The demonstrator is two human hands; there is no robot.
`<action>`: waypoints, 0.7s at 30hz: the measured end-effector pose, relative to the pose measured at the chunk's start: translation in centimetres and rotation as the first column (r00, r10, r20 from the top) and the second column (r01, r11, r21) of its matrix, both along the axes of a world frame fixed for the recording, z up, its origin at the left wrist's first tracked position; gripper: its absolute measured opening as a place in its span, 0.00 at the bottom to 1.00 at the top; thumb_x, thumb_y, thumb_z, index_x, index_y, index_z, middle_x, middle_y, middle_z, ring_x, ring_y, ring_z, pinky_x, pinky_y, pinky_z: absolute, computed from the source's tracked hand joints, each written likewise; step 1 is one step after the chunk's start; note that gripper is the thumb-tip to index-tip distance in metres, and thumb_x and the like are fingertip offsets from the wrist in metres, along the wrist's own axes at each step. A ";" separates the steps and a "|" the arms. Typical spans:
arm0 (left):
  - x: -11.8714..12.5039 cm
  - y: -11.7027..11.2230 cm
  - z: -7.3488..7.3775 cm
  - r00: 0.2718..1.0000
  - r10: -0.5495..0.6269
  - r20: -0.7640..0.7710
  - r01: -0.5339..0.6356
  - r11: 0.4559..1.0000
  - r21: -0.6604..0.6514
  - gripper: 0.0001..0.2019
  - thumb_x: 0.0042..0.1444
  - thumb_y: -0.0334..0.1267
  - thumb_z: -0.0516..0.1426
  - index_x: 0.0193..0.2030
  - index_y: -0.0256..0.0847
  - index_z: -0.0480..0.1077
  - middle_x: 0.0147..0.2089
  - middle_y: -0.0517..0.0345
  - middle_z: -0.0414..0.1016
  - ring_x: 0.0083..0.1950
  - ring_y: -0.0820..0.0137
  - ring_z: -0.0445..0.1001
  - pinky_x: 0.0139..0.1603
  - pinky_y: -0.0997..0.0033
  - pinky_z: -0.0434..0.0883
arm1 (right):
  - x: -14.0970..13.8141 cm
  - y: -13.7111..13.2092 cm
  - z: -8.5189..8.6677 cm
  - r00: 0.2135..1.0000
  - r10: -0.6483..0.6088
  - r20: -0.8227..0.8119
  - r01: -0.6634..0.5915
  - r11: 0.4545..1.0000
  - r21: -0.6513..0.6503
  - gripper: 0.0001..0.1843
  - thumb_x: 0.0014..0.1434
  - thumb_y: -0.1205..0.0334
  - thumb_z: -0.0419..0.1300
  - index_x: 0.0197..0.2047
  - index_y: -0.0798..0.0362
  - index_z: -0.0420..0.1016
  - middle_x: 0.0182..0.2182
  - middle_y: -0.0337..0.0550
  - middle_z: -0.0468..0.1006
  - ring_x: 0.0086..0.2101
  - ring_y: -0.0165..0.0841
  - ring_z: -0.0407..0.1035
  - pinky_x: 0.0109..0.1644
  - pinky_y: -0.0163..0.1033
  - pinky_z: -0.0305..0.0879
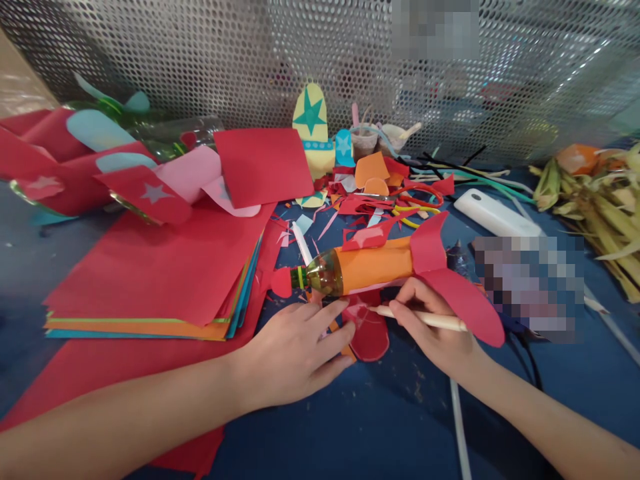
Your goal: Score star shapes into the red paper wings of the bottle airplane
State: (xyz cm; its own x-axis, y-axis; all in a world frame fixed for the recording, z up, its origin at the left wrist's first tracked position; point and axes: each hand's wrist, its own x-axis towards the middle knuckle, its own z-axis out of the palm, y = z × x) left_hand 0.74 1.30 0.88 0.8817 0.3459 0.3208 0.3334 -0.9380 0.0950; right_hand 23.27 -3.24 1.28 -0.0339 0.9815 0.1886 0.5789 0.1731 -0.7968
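Note:
A plastic bottle wrapped in orange paper [377, 263] lies on its side, its green neck pointing left. Red paper fins [431, 243] stand at its right end. Below the bottle a red paper wing [370, 337] lies flat, with a pale star shape on it. My left hand [300, 347] rests with fingers stretched out beside the bottle, the fingertips at the wing's left edge. Pinched in my right hand [435, 320] is a slim white pen [423, 317], its tip touching the wing near the star.
A stack of coloured paper [165, 267] lies left, with paper-covered bottle models [120, 167] behind it. Paper scraps [360, 203] and red-handled scissors [423, 197] lie behind the bottle. To the right are a white device [495, 212] and dried husks [595, 207]. A perforated metal panel [225, 60] bounds the back.

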 end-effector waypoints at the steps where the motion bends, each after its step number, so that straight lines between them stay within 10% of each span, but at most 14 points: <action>1: 0.0 0.0 0.0 1.000 0.002 -0.003 -0.002 1.000 0.001 0.14 0.65 0.41 0.46 0.48 0.38 0.69 0.52 0.44 0.71 0.41 0.61 0.74 0.39 0.58 0.75 | -0.1 0.1 0.0 1.000 0.001 -0.007 -0.001 1.000 0.008 0.11 0.61 0.63 0.53 0.28 0.48 0.58 0.20 0.32 0.62 0.17 0.26 0.58 0.20 0.33 0.53; 21: 0.0 0.0 -0.1 1.000 -0.004 0.001 0.004 1.000 0.002 0.15 0.65 0.40 0.45 0.47 0.37 0.69 0.52 0.43 0.72 0.40 0.60 0.74 0.37 0.58 0.74 | 0.1 0.0 -0.3 0.999 0.019 -0.043 -0.020 1.000 -0.013 0.10 0.62 0.62 0.53 0.28 0.49 0.58 0.21 0.32 0.64 0.18 0.26 0.60 0.20 0.32 0.55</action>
